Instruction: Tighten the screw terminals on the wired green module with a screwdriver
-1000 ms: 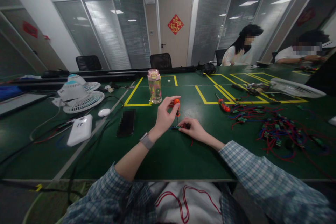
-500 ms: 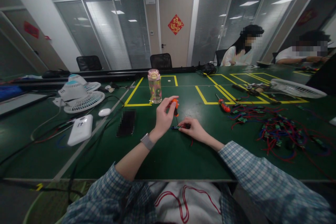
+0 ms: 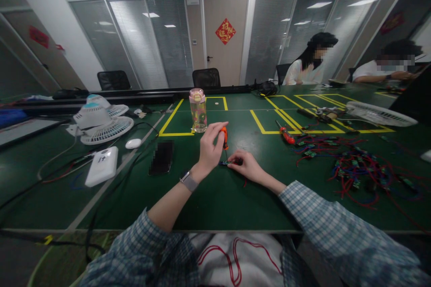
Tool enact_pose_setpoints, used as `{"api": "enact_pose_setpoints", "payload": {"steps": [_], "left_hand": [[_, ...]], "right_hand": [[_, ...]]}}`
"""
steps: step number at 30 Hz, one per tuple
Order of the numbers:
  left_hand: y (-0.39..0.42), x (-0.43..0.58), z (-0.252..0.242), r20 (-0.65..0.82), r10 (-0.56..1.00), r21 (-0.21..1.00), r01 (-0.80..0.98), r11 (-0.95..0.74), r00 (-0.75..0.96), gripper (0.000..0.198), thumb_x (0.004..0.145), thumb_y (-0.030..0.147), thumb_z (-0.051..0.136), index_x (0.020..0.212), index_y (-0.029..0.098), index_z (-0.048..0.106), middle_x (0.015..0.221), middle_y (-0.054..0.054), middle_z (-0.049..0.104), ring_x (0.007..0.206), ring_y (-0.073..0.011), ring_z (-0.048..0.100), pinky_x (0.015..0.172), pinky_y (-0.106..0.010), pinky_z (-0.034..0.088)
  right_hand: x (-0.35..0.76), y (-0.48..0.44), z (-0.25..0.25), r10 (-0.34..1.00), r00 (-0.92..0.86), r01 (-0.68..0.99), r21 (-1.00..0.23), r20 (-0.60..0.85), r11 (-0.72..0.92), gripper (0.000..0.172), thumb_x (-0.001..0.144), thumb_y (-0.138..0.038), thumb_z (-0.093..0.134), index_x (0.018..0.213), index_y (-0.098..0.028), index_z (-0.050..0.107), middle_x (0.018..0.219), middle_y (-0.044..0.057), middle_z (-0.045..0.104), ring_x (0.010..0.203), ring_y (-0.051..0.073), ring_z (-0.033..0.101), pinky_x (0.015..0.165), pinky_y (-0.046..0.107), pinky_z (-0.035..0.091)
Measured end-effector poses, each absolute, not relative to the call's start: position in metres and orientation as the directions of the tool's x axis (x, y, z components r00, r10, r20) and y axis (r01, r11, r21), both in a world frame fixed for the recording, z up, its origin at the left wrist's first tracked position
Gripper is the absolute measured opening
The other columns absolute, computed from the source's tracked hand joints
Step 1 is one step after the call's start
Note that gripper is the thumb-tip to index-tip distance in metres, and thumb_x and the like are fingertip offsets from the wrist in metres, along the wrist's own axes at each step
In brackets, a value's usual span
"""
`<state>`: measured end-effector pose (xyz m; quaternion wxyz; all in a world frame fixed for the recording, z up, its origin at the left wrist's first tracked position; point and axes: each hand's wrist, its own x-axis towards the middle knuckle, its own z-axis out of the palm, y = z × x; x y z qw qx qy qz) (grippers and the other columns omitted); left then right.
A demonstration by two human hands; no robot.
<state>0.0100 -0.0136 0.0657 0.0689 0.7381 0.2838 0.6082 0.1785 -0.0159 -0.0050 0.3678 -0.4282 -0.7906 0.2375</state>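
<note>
My left hand (image 3: 211, 144) is closed around the orange handle of a screwdriver (image 3: 225, 138), held upright with its shaft pointing down. The tip meets a small circuit board (image 3: 223, 163) lying on the green table (image 3: 215, 206). My right hand (image 3: 247, 166) pinches the near end of that board and rests on the table. A short red wire (image 3: 245, 184) shows below the right hand. The fingers hide part of the board, and the exact contact at the tip is too small to make out.
A pink-lidded bottle (image 3: 198, 112) stands behind my left hand, with a dark phone (image 3: 161, 158) to the left. At right lie a red screwdriver (image 3: 287, 136) and a heap of wired boards (image 3: 360, 170). White fans (image 3: 101, 123) sit at left. Two people sit across at far right.
Almost nothing differs. Both hands, the screwdriver and the board keep their places, apart from a very slight shift of the whole view.
</note>
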Motion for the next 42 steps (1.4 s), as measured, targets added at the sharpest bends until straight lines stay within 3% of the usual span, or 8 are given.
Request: {"api": "enact_pose_setpoints", "payload": {"steps": [3, 7, 15, 24, 30, 38, 42], "left_hand": [[-0.017, 0.013, 0.067, 0.889, 0.443, 0.372, 0.386, -0.844, 0.112, 0.023, 0.095, 0.02, 0.049, 0.114, 0.02, 0.063, 0.102, -0.006, 0.064, 0.096, -0.0171, 0.061, 0.087, -0.032, 0.049], [-0.018, 0.02, 0.068, 0.892, 0.451, 0.397, 0.408, -0.822, 0.04, 0.013, 0.089, 0.023, 0.061, 0.1, 0.022, 0.068, 0.089, -0.003, 0.057, 0.084, -0.0156, 0.057, 0.078, -0.03, 0.049], [-0.01, 0.014, 0.065, 0.827, 0.558, 0.524, 0.27, -0.808, 0.064, 0.027, 0.099, 0.022, 0.041, 0.115, 0.023, 0.063, 0.105, -0.005, 0.063, 0.099, -0.0171, 0.06, 0.088, -0.034, 0.048], [-0.008, 0.012, 0.067, 0.824, 0.567, 0.541, 0.336, -0.771, -0.025, 0.012, 0.088, 0.025, 0.064, 0.099, 0.023, 0.069, 0.088, -0.002, 0.054, 0.084, -0.0152, 0.055, 0.081, -0.03, 0.047], [-0.004, 0.009, 0.063, 0.781, 0.624, 0.6, 0.235, -0.765, 0.038, 0.028, 0.099, 0.026, 0.041, 0.116, 0.023, 0.063, 0.105, -0.005, 0.062, 0.096, -0.016, 0.06, 0.087, -0.032, 0.048], [-0.008, 0.011, 0.066, 0.818, 0.574, 0.538, 0.31, -0.784, 0.03, 0.015, 0.091, 0.026, 0.06, 0.104, 0.023, 0.067, 0.092, -0.003, 0.06, 0.087, -0.0155, 0.057, 0.082, -0.03, 0.047], [-0.009, 0.011, 0.066, 0.808, 0.586, 0.549, 0.288, -0.785, 0.057, 0.021, 0.096, 0.026, 0.051, 0.11, 0.024, 0.066, 0.095, -0.003, 0.059, 0.089, -0.0153, 0.058, 0.082, -0.03, 0.047]], "right_hand": [[0.179, -0.015, -0.005, 0.848, -0.376, 0.487, -0.698, 0.374, 0.524, 0.007, 0.076, -0.016, 0.07, 0.083, -0.015, 0.069, 0.077, 0.002, 0.061, 0.069, 0.014, 0.056, 0.065, 0.027, 0.046], [0.179, -0.014, -0.002, 0.834, -0.401, 0.486, -0.683, 0.379, 0.545, 0.008, 0.075, -0.015, 0.069, 0.083, -0.016, 0.068, 0.077, 0.002, 0.061, 0.068, 0.014, 0.056, 0.065, 0.027, 0.046], [0.178, -0.015, -0.001, 0.825, -0.405, 0.479, -0.676, 0.396, 0.56, 0.007, 0.078, -0.016, 0.068, 0.085, -0.016, 0.07, 0.082, 0.004, 0.061, 0.069, 0.014, 0.056, 0.065, 0.027, 0.046], [0.179, -0.013, -0.005, 0.829, -0.395, 0.478, -0.683, 0.395, 0.553, 0.007, 0.076, -0.017, 0.069, 0.083, -0.016, 0.069, 0.078, 0.003, 0.061, 0.067, 0.014, 0.055, 0.064, 0.027, 0.046], [0.179, -0.012, -0.007, 0.826, -0.398, 0.469, -0.685, 0.399, 0.557, 0.006, 0.077, -0.017, 0.068, 0.083, -0.015, 0.068, 0.077, 0.002, 0.061, 0.068, 0.013, 0.054, 0.064, 0.027, 0.046], [0.18, -0.011, -0.008, 0.825, -0.393, 0.472, -0.68, 0.407, 0.561, 0.007, 0.077, -0.019, 0.069, 0.083, -0.016, 0.068, 0.077, 0.003, 0.062, 0.067, 0.014, 0.055, 0.064, 0.027, 0.046], [0.18, -0.012, -0.007, 0.829, -0.393, 0.473, -0.686, 0.398, 0.553, 0.007, 0.077, -0.017, 0.069, 0.084, -0.015, 0.069, 0.078, 0.003, 0.062, 0.068, 0.014, 0.056, 0.064, 0.028, 0.046]]}}
